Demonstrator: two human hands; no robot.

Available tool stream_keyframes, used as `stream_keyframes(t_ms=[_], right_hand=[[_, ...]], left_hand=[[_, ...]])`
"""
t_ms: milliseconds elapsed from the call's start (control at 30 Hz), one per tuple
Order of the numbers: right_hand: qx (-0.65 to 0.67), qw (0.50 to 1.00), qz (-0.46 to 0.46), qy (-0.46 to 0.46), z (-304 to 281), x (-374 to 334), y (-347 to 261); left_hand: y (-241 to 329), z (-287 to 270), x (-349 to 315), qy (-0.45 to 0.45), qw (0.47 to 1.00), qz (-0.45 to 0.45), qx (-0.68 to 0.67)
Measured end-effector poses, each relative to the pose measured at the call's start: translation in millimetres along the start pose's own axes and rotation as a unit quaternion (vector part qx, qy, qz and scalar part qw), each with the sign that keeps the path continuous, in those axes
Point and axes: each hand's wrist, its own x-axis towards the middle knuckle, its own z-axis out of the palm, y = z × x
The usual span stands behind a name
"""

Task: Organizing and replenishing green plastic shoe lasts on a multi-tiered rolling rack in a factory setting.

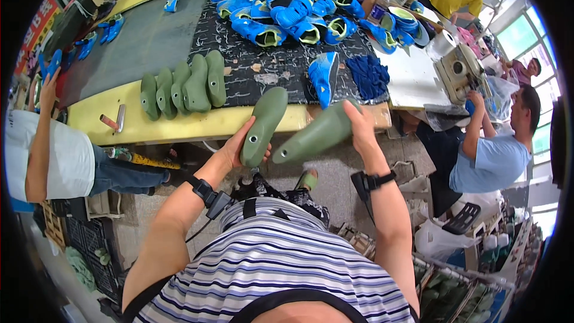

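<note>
In my left hand [230, 148] is a green shoe last [265, 121], held tilted with its toe pointing away from me and the metal-ringed hole towards me. My right hand [359, 122] is closed round the wide end of a second green shoe last [317, 136], whose holed end points down to the left. The two lasts are close together in front of the table's near edge. On the yellow edge strip to the left stand several more green lasts [193, 87] in a row. A single blue shoe upper [323, 79] lies just beyond my right hand.
A heap of blue shoe uppers [287, 6] covers the table's far part. Dark blue cloth [367, 76] lies at right, near a sewing machine [457, 69] where a person in light blue [493, 158] works. Another person [57, 155] stands at left. A hammer-like tool [113, 121] rests on the yellow strip [251, 121].
</note>
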Motion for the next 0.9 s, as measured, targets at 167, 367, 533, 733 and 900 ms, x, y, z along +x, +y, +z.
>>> stream_keyframes(t_ms=[167,367,533,733,900], right_hand=[[-0.049,0.993,0.013,-0.106,29.7,152.1,20.1],[-0.56,0.748,-0.326,-0.142,37.7,163.6,15.5],[-0.507,0.786,-0.317,-0.155,-11.1,179.9,48.5],[-0.397,0.883,-0.243,0.054,-21.8,267.7,60.5],[-0.31,0.913,-0.226,0.14,35.3,354.2,80.1]], left_hand=[[42.6,3.0,48.5,0.073,0.989,0.115,-0.048],[71.6,-16.8,89.7,0.536,0.504,0.424,0.527],[69.6,51.9,124.9,0.542,0.493,0.237,0.638],[65.1,52.0,140.1,0.602,0.437,0.275,0.609],[64.6,42.1,146.5,0.59,0.429,0.288,0.62]])
